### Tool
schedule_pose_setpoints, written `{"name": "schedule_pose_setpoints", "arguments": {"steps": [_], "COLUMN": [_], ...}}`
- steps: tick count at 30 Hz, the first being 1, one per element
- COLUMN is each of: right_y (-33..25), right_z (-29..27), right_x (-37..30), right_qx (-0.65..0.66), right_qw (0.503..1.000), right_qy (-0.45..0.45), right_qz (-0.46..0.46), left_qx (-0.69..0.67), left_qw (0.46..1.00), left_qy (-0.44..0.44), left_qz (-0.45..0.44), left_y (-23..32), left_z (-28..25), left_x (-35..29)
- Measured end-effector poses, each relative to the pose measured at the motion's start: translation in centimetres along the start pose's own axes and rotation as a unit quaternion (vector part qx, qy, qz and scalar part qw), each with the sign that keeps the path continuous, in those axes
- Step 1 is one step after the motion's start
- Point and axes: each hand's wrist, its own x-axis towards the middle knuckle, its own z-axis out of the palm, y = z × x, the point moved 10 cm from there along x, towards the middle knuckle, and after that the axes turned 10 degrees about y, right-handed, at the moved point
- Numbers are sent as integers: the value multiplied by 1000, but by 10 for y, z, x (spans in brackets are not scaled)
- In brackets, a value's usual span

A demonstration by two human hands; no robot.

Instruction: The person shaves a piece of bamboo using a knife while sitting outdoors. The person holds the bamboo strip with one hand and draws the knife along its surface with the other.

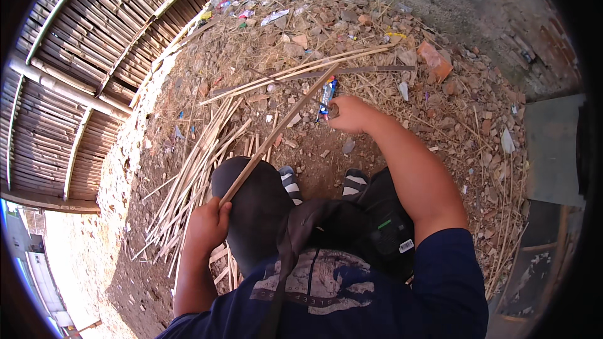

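My left hand (pixel 210 225) is closed round the near end of a long bamboo strip (pixel 276 132). The strip slants up and away to the right, passing over my dark-trousered left knee. My right hand (pixel 352 115) reaches forward over the ground with its fingers curled in. Something small and greyish shows at those fingertips, too unclear to name. Right beside them is a blue and white wrapper (pixel 327 95); whether the fingers touch it I cannot tell. To the left of my knee, a loose pile of pale split bamboo strips (pixel 198 179) lies on the soil.
Beyond my hands, more long strips (pixel 301 70) lie across rubble and dry straw. A reddish brick piece (pixel 434 61) sits farther right. A bamboo-slat structure (pixel 119 31) stands at left, a brick wall (pixel 502 31) at back right, a grey panel (pixel 554 147) at right.
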Motion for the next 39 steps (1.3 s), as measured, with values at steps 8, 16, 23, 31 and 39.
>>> {"name": "schedule_pose_setpoints", "arguments": {"steps": [8, 16, 23, 31, 39], "right_y": [3, -35, 11, -16, -21], "right_z": [13, -11, -3, 9, 6], "right_x": [2, -12, 3, -1, -2], "right_qx": [16, -1, 30, -3, -24], "right_qw": [998, 998, 999, 999, 998], "right_qy": [-51, -33, -12, -38, -22], "right_qz": [-15, -60, 24, -36, -59], "left_qx": [17, 6, 0, -5, 18], "left_qw": [1000, 1000, 999, 1000, 1000], "left_qy": [-10, 19, 31, 22, 10], "left_qz": [6, 14, 28, 22, 9], "left_y": [0, 3, 4, 0, 1], "left_z": [1, -2, -2, 3, 1], "left_x": [2, 0, 0, -1, -2]}}
